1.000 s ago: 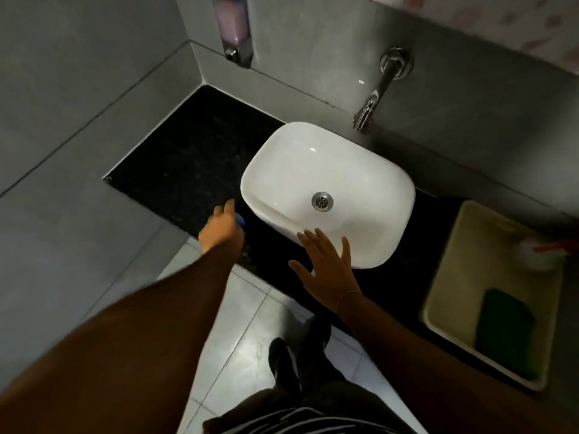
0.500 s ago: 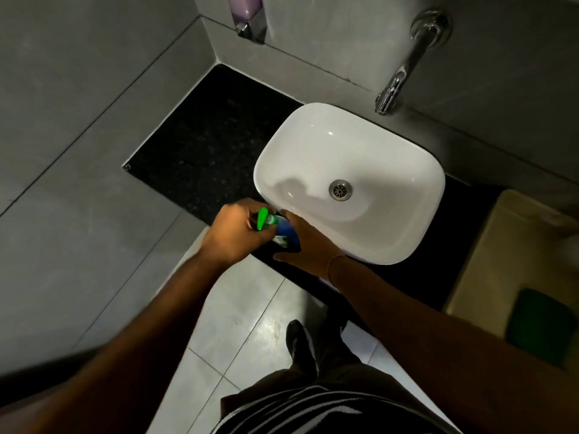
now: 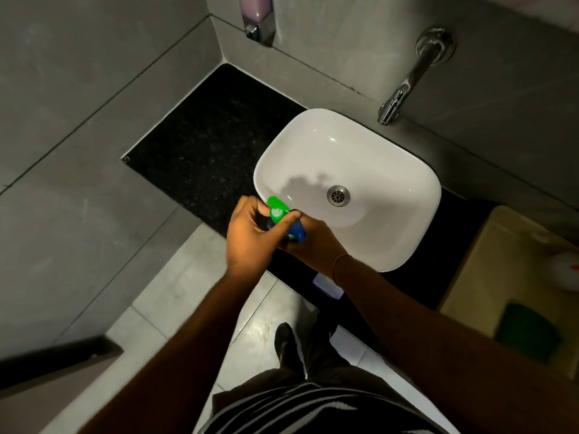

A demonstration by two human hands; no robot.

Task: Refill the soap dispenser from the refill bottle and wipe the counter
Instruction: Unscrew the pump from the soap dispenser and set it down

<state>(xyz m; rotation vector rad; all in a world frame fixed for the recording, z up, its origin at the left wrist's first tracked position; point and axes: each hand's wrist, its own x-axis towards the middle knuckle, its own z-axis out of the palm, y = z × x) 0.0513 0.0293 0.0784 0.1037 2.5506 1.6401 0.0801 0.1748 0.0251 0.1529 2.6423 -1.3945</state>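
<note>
A blue refill bottle point(image 3: 297, 230) with a green flip cap point(image 3: 277, 208) is held over the front left rim of the white basin point(image 3: 391, 170). My left hand point(image 3: 250, 236) grips the bottle at its top, thumb across the cap, whose lid stands flipped up. My right hand point(image 3: 313, 242) holds the bottle's body from below. The wall soap dispenser point(image 3: 257, 14), with pale purple soap inside, hangs at the top of the view above the black counter point(image 3: 213, 139).
A chrome tap point(image 3: 407, 86) juts from the wall over the basin. A beige tub point(image 3: 470, 277) on the right holds a green sponge point(image 3: 529, 336) and a white bottle point(image 3: 567, 270). Grey tiled walls close in on the left and back.
Both hands came together on the bottle and lifted it slightly toward the basin rim. The green cap's lid now stands flipped up. The view shifted down and left.
</note>
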